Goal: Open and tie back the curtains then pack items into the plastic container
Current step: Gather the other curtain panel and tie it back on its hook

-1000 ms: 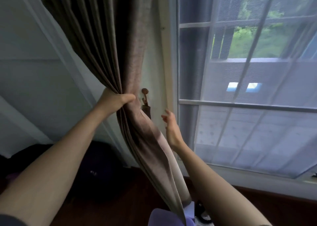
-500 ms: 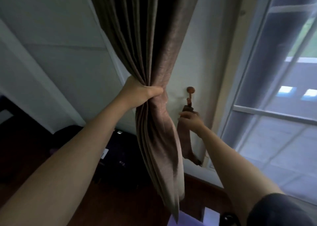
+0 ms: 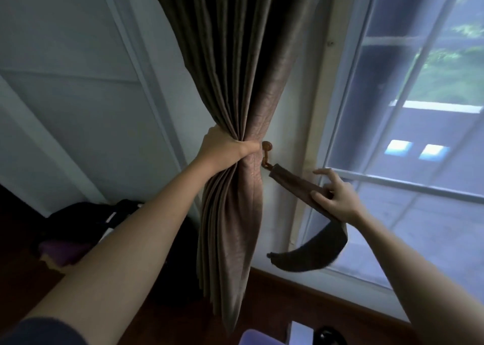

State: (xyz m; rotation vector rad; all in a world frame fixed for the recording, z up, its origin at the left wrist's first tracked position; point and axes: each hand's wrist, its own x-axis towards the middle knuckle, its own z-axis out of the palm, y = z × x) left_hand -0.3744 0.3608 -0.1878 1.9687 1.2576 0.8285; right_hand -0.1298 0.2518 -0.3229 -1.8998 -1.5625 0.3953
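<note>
We are gripping the brown curtain [image 3: 235,88] with our left hand [image 3: 225,145], fingers wrapped tight around the gathered pleats, bunching them into a narrow waist just beside the wooden wall hook [image 3: 267,153]. Below the fist the fabric is hanging loose toward the dark floor [image 3: 301,300]. Our right hand [image 3: 335,195] is holding the tieback strap [image 3: 296,185], thumb pressing its upper face and the lower fingers curled beneath it, index finger lifted clear. One end of the strap is hanging from the hook; the free end is curling below our wrist, in front of the window [image 3: 419,135].
</note>
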